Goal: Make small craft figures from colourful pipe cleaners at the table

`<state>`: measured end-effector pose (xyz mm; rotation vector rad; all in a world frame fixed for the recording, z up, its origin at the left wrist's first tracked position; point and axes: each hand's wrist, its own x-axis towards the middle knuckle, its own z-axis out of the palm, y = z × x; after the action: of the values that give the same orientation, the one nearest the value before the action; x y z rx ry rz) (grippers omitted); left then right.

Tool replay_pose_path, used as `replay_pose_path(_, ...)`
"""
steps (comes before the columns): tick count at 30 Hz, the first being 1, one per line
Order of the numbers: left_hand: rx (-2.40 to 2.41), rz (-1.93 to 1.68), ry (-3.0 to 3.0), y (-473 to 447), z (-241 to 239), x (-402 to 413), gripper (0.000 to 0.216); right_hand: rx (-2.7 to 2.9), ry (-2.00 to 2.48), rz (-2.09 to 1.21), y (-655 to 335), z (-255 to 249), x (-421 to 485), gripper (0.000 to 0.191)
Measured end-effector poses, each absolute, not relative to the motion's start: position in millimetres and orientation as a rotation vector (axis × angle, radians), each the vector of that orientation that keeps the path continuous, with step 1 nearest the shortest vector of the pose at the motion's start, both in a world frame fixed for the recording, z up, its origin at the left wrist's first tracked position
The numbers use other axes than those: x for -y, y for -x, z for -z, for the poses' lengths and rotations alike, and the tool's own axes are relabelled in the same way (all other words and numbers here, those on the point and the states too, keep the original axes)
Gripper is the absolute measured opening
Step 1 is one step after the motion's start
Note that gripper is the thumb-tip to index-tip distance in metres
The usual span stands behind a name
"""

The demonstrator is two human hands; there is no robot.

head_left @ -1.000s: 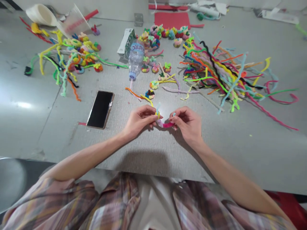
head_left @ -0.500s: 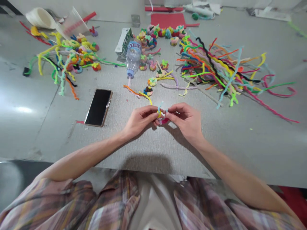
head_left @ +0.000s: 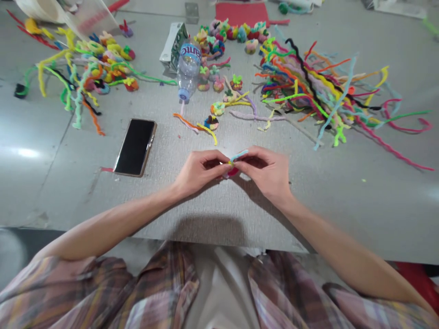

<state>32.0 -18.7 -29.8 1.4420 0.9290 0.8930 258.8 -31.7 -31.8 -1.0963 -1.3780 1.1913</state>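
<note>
Between my two hands is a small pipe cleaner piece (head_left: 233, 172) with red, yellow and lilac parts, largely hidden by the fingers. My left hand (head_left: 203, 172) pinches it from the left with thumb and fingertips. On the other side my right hand (head_left: 265, 171) has its thumb and fingers closed on a light blue pipe cleaner end (head_left: 240, 154) that sticks up and to the right. The fingertips of both hands nearly touch. Just beyond them lie a short yellow pipe cleaner (head_left: 211, 134) and a small multicoloured pipe cleaner ball (head_left: 211, 122).
A big heap of loose pipe cleaners (head_left: 318, 91) lies to the right. At the left are a second colourful pile (head_left: 103, 68) and a phone (head_left: 135, 147). A plastic bottle (head_left: 188, 68) lies beside a small box (head_left: 173, 45); finished-looking balls (head_left: 242, 34) line up behind.
My hands have come closer together on the pipe cleaner piece. The light blue end, upright before, now leans to the right at my right fingers. The camera view has shifted slightly.
</note>
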Motion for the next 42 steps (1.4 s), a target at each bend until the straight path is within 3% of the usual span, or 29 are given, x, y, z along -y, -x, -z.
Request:
replay_pose_path(6,-0.953,-0.865,-1.622,-31.0,25.5,16.7,0.023,1.511,1.076,-1.117,-258.9,26.9,31.1,0.002)
replay_pose_path(12,-0.972,-0.919,-1.667,-31.5,25.1,15.7,0.019,1.551,1.093,-1.103,-259.8,26.5,28.9,0.011)
replay_pose_path(15,-0.995,-0.921,-1.737,-32.2,23.8,16.3,0.018,1.465,1.119,-1.224,-259.4,27.1,28.3,0.005)
replay_pose_path(22,-1.068,-0.958,-1.908,-33.2,27.3,19.6,0.016,1.221,1.083,-1.541,-255.8,26.6,27.1,0.030)
replay_pose_path(27,-1.089,-0.919,-1.756,-33.9,26.8,22.0,0.012,1.114,1.081,-1.525,-254.7,29.9,26.4,0.045)
replay_pose_path(42,-1.004,-0.942,-1.737,-34.4,23.4,21.2,0.011,1.273,1.140,-1.394,-254.5,26.0,33.0,0.033)
